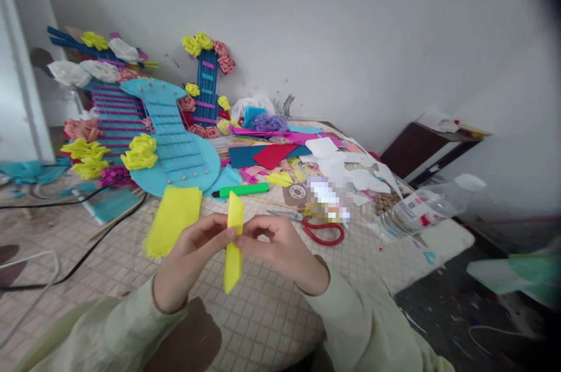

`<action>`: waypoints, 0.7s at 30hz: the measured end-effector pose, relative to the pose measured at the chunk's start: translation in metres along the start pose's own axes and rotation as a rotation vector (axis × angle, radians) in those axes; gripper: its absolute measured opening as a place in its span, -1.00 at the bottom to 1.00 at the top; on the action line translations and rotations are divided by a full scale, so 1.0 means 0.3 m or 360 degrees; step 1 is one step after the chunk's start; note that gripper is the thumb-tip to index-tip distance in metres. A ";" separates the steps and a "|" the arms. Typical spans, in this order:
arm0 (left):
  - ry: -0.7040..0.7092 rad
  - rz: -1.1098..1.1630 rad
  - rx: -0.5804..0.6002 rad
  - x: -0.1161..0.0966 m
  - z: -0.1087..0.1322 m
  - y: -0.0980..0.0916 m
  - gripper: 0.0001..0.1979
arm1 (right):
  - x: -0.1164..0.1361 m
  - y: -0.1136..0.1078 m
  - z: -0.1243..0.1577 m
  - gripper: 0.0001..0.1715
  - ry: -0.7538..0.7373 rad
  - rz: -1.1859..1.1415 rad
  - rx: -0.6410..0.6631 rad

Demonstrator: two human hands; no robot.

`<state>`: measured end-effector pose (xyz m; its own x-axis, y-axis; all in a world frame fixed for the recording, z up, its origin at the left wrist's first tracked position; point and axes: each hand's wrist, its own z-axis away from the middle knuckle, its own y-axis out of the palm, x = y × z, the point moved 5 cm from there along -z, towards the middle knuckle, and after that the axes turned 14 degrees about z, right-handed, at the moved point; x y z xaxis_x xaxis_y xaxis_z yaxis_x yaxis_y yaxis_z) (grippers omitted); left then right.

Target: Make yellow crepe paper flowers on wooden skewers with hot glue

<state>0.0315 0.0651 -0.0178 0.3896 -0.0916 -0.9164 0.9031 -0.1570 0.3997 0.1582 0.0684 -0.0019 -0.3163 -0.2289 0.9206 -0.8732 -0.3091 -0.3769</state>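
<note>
A folded strip of yellow crepe paper (234,270) stands nearly upright between my hands, above the table. My left hand (190,252) pinches its left side near the middle, fingers closed. From the right, my right hand (278,243) grips the same strip with thumb and fingertips. Left of it lies a stack of yellow crepe paper sheets (175,217), partly behind my left hand. A green marker-like stick (244,190) rests just beyond the strip. Scissors with red handles (324,233) lie to the right of my right hand.
A light blue stringed board (175,132) leans at the left among paper flowers (139,152). Coloured paper, white scraps (350,170) and a purple yarn bundle (269,122) cover the back. A clear plastic bottle (432,205) is at the right edge. Black cables (103,237) cross the left side.
</note>
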 end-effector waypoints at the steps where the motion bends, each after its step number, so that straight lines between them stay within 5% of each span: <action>1: 0.0011 -0.0024 -0.0015 -0.002 -0.002 -0.002 -0.91 | 0.001 0.000 0.000 -0.84 -0.0004 0.0028 0.0017; 11: 0.0075 0.0022 -0.0277 0.015 -0.022 -0.048 -0.87 | -0.056 0.037 -0.015 -0.79 0.0015 0.0026 0.0091; 14: 0.0114 0.0071 -0.0433 0.002 -0.021 -0.084 -0.82 | -0.081 0.015 -0.048 -0.78 -0.0128 0.0301 0.0129; 18: 0.0329 0.0142 -0.0667 -0.096 0.056 -0.078 -0.75 | -0.131 -0.017 -0.106 -0.88 -0.0304 0.0674 0.0020; 21: 0.0525 -0.0057 -0.0560 -0.191 0.170 -0.021 -0.79 | -0.154 -0.040 -0.126 -0.95 -0.0367 0.0805 -0.0217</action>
<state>-0.0057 0.0213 0.0331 0.3423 0.2334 -0.9102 0.9011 0.1928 0.3883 0.1694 0.1177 -0.0360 -0.6316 -0.5175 0.5772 -0.6789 0.0098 -0.7341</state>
